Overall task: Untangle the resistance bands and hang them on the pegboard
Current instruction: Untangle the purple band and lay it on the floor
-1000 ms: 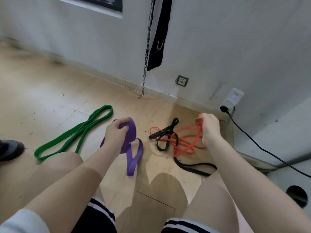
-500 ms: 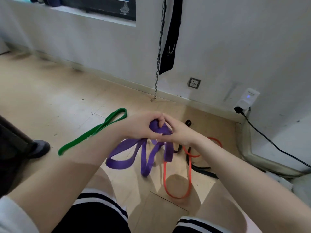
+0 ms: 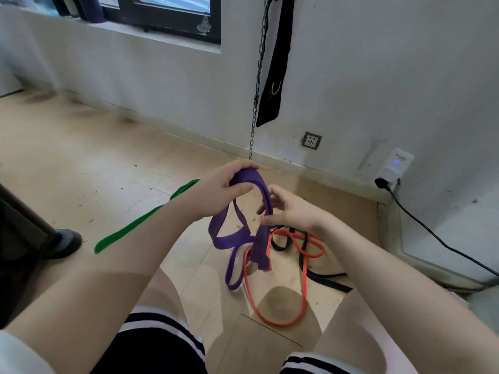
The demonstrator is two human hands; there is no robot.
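Four bands, none hung: left hand (image 3: 216, 191) grips the lifted purple band (image 3: 244, 233), right hand (image 3: 290, 210) pinches it; orange band (image 3: 303, 279) and black band (image 3: 326, 280) lie tangled on the floor, green band (image 3: 140, 221) apart.

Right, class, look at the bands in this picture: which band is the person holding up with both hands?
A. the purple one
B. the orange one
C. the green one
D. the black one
A: the left hand grips the top of the purple band and the right hand pinches it lower down, while the green band lies flat on the floor.
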